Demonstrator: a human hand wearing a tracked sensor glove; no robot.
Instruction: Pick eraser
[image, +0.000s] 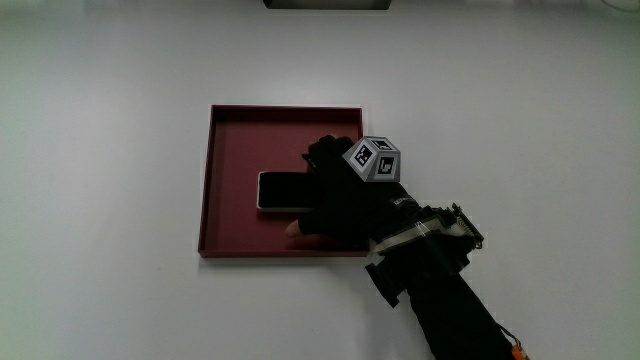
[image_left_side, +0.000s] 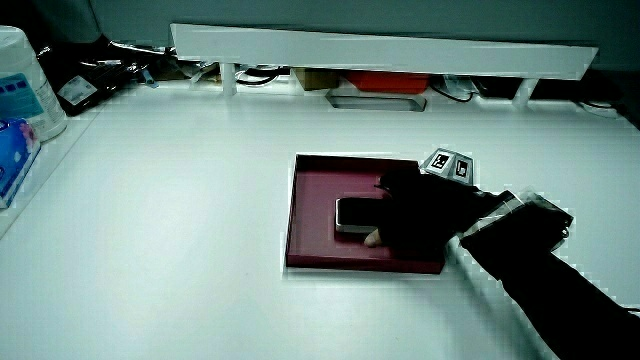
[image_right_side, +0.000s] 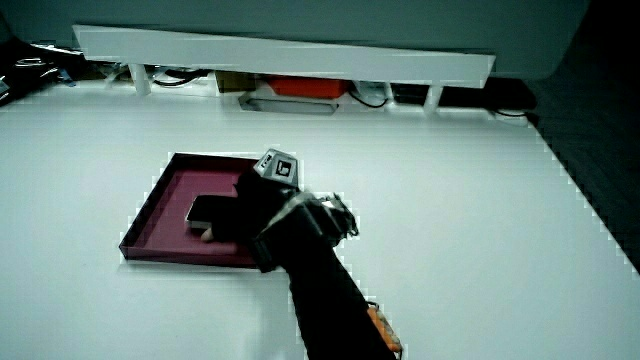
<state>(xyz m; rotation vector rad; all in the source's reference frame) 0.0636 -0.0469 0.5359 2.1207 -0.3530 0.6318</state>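
Grip (image: 335, 205) sits inside the dark red tray (image: 230, 135) on the white tabletop (image: 100, 150), fingers closed around one end of the black eraser (image: 282, 190). Eraser lies flat on tray floor, partly under the grip.

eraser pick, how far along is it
Done: the hand has reached into the red tray and lies on one end of the dark eraser. In hand: closing a grip; whether it is closed cannot be seen. Left: lifting it, since the eraser lies flat on the tray floor.
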